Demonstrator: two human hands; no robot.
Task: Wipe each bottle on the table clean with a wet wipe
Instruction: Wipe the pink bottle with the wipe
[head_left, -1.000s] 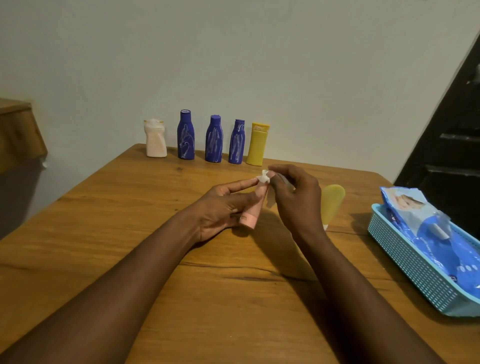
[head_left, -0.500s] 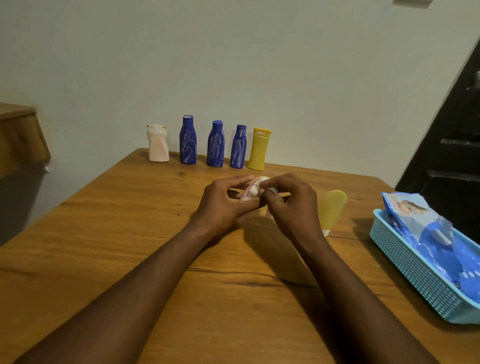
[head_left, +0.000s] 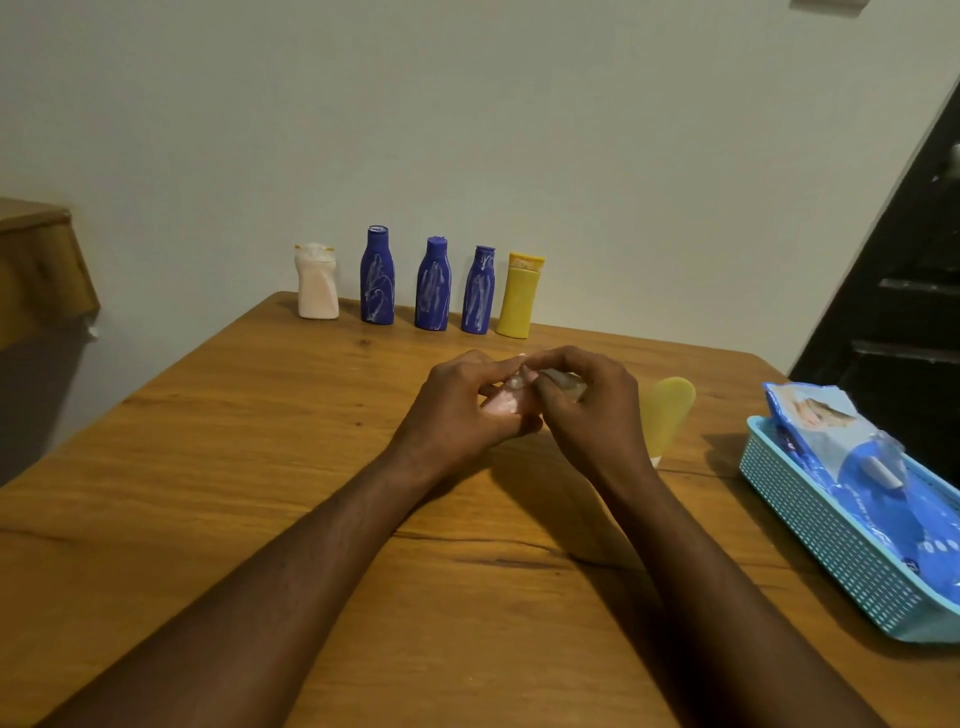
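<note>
My left hand (head_left: 460, 410) grips a small pink tube (head_left: 501, 404) above the middle of the wooden table (head_left: 208, 467); most of the tube is hidden in my fingers. My right hand (head_left: 592, 410) pinches a crumpled wet wipe (head_left: 563, 383) against the tube's top end. A yellow tube (head_left: 667, 415) lies just right of my right hand. Along the far edge stand a cream bottle (head_left: 317, 283), three blue bottles streaked with white (head_left: 377, 278) (head_left: 432, 286) (head_left: 479, 293), and a yellow bottle (head_left: 519, 296).
A turquoise basket (head_left: 810, 540) at the right table edge holds a blue pack of wet wipes (head_left: 852, 457). A wall rises right behind the bottle row. Dark stairs are at the far right, a wooden ledge at the far left.
My left hand has closed round the pink tube, which was lying across open fingers. Both hands drew together, and the wipe now sits between them at the tube's top.
</note>
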